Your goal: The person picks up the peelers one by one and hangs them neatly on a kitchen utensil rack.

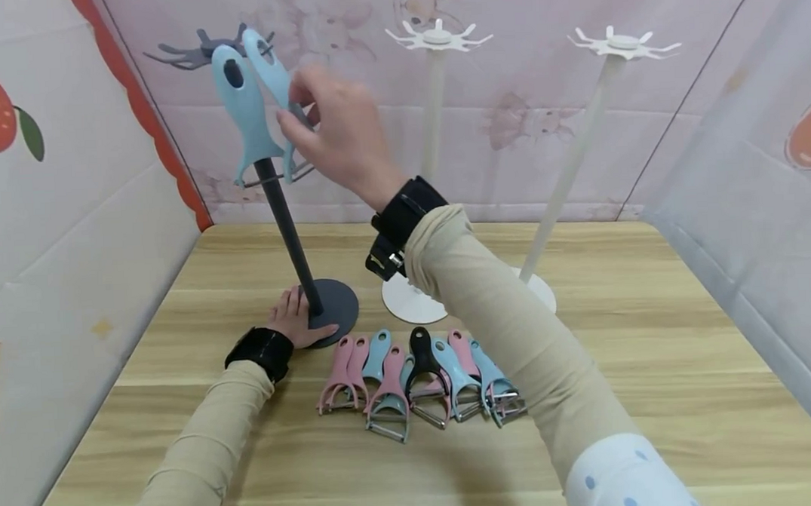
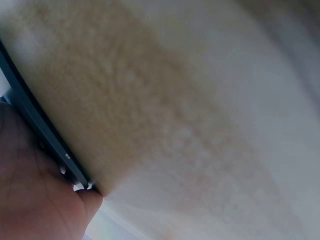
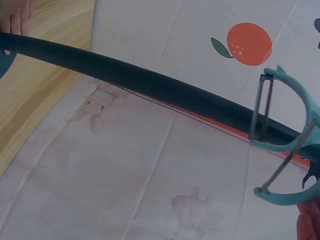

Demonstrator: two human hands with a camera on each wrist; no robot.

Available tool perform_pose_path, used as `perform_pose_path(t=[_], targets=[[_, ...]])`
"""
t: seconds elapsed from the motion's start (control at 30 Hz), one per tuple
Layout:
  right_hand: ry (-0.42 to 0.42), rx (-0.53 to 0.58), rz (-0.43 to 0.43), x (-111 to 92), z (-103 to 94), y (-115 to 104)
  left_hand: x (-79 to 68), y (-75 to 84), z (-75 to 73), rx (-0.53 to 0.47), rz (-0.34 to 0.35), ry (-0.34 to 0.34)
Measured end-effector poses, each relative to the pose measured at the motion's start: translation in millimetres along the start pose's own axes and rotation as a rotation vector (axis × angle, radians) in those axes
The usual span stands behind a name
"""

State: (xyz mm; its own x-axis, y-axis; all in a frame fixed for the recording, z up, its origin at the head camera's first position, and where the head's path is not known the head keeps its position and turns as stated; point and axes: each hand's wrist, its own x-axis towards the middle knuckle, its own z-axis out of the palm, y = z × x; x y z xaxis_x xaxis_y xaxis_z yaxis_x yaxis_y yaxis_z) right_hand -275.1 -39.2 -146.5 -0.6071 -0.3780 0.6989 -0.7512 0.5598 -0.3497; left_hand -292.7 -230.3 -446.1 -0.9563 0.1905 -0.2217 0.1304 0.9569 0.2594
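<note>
A dark grey stand (image 1: 287, 228) rises at the left, with a hooked top (image 1: 193, 57). One light blue peeler (image 1: 246, 109) hangs from it, blade end down. Beside that, my right hand (image 1: 342, 127) pinches a second light blue peeler (image 1: 270, 66) whose handle hole is at a hook; whether the hook bears it I cannot tell. Both peelers' blade ends show in the right wrist view, the nearer blade (image 3: 280, 172) below the other. My left hand (image 1: 296, 322) rests on the stand's round base (image 1: 340, 305), thumb over its front edge. The left wrist view shows the base's edge (image 2: 45, 125) beside that hand.
Pink, blue and black peelers lie grouped in front of the stands, among them a black peeler (image 1: 421, 350) and a pink peeler (image 1: 390, 378). Two white stands (image 1: 434, 123) (image 1: 572, 170) with hooked tops stand to the right. Printed cloth walls (image 1: 551, 156) enclose the table (image 1: 655, 363).
</note>
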Motion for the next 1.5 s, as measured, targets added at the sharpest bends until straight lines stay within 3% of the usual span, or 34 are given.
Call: perform_pose_path(t=[0.37, 0.6, 0.73, 0.83, 1.13, 1.3, 1.5], targets=[[-0.029, 0.023, -0.012, -18, 1.9, 9, 6.4, -8.5, 0.9, -0.002, -0.001, -0.030], [0.018, 0.047, -0.048, -58, 1.7, 27, 1.2, -6.7, -9.1, -0.024, 0.010, -0.063], [0.004, 0.039, -0.035, -87, -0.2, 47, -0.8, -5.7, -12.0, -0.026, 0.011, -0.073], [-0.057, 0.002, 0.001, -113, -3.9, 64, 0.5, -6.8, -11.3, -0.022, 0.013, -0.077], [-0.348, -0.126, 0.205, -191, -7.1, 104, -0.1, -14.0, -9.3, -0.023, 0.000, -0.074], [-0.489, -0.163, 0.266, -229, -4.2, 114, -2.9, -15.5, -9.1, -0.031, -0.004, -0.077], [-0.630, -0.257, 0.296, -257, -3.8, 116, -3.5, -14.7, -9.3, -0.032, 0.001, -0.069]])
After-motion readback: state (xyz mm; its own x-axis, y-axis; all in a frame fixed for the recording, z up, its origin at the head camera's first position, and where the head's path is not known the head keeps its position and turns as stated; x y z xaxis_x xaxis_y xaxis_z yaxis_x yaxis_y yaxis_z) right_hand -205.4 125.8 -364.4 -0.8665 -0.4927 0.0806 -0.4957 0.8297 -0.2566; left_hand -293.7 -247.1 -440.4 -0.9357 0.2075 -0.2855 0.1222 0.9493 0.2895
